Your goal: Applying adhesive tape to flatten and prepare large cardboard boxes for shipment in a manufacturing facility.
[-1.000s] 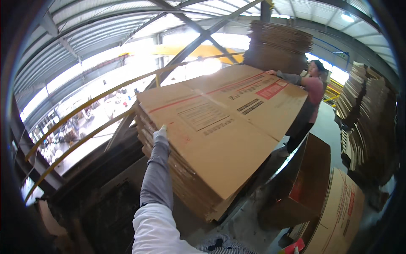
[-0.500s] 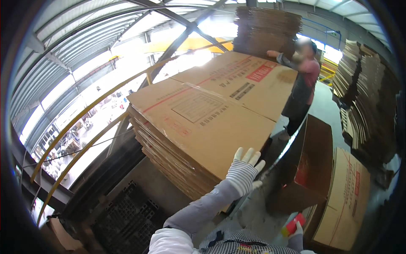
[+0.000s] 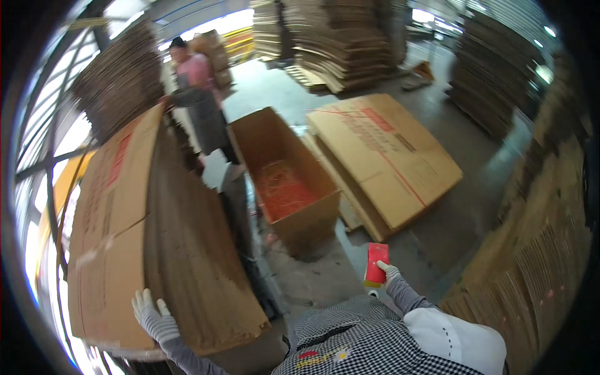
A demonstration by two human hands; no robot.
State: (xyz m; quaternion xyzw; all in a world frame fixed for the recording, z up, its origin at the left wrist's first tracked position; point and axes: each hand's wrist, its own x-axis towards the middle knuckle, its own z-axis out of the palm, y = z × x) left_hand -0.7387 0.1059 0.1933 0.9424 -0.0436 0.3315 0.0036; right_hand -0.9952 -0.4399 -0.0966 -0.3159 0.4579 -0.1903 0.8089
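Note:
My left hand [image 3: 153, 315], in a striped knit glove, lies with fingers spread on the near edge of a large stack of flat cardboard boxes [image 3: 109, 269]. In my right hand [image 3: 390, 273], also gloved, is a red rectangular block with a yellow end [image 3: 376, 265]. My thumb presses on its red face, and I hold it in front of my body, apart from the stacks. A deep open cardboard box [image 3: 319, 209] stands ahead between the stacks, with loose red pieces [image 3: 284, 187] on its bottom.
Flat printed cartons [image 3: 406, 169] lie in a low pile right of the open box. A co-worker [image 3: 200, 94] in pink and a dark apron stands at the large stack's far end. Tall cardboard stacks [image 3: 340, 44] rise behind; another pile [image 3: 531, 287] lines the right side.
My view has swung right, so the stack now appears farther left. My left hand remains at the stack's edge. My right hand and the red block show more fully, farther out from my body.

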